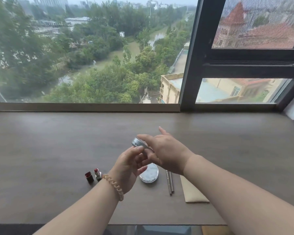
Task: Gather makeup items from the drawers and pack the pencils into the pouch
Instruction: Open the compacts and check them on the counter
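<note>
Two bare forearms reach forward over a long brown wood-grain desk [58, 150], meeting above its middle. The left hand [128, 168], its wrist ringed by a pale beaded bracelet [114, 185], curls upward with thumb and fingertips pinched on the near edge of a small round silver compact [137, 143]. The right hand [165, 151] comes across from the right, palm down and wrist bent, its fingers laid over the same compact while the index finger sticks out free. Both hands are thus together, clamped on the one silver case held tilted above the desk.

On the desk below them lie the other items. One flat beige fabric pouch [192, 192] rests nearest on the right, closed as far as can be seen. Just left of it, two slim dark grey pencils [170, 183] lie side by side, touching, outside the pouch. One round white-topped compact with a clear rim [150, 175] sits partly under the left hand. Farther left stand one open red lipstick [97, 174] and its one dark red cap [89, 178], close beside each other.

Beyond the desk, a large dark-framed window [188, 65] looks down on trees and rooftops.
</note>
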A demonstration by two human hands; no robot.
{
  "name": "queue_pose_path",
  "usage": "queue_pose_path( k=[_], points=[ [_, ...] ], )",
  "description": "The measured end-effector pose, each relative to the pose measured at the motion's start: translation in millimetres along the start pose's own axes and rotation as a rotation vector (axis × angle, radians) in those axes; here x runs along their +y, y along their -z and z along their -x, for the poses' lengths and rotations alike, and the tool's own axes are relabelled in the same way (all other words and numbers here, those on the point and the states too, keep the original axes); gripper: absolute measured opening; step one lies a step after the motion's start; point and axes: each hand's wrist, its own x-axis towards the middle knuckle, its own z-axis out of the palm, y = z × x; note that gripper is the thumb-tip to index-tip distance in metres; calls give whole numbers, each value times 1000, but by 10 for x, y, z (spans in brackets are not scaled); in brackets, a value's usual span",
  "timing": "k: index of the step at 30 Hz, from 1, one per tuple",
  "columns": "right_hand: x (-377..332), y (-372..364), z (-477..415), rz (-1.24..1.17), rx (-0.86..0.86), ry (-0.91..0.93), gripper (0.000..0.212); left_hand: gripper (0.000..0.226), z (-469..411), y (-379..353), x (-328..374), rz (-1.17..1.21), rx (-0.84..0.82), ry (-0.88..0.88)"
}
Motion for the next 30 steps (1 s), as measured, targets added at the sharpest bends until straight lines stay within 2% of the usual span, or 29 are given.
queue_pose_path(
  k=[2,3,6,8,12,14,16,18,23,27,30],
  points=[
    [-29,-3,-36,-140,18,-39,58,24,24,94,54,36,-14,4],
    [-51,-2,-65,-211,31,-61,60,31,25,153,88,59,-10,7],
    [-122,-55,-146,-348,59,-117,77,52,51,287,174,47,-31,3],
    [-187,-109,-207,-433,70,-157,79,54,75,368,206,45,-47,4],
    [-270,-231,-285,-524,89,-199,61,51,108,493,222,43,-60,14],
    [-285,-282,-295,-650,108,-262,56,49,123,548,208,65,-72,32],
    [-273,-328,-299,-738,167,-317,46,51,134,581,183,97,-88,54],
    [-265,-358,-308,-719,258,-357,39,56,148,594,158,110,-110,83],
    [-224,-392,-322,-683,378,-425,48,54,199,594,126,91,-126,134],
    [-156,-433,-304,-674,390,-444,85,30,238,618,118,22,-32,100],
    [-118,-454,-280,-678,408,-470,90,15,268,626,60,-31,59,86]
  ],
)
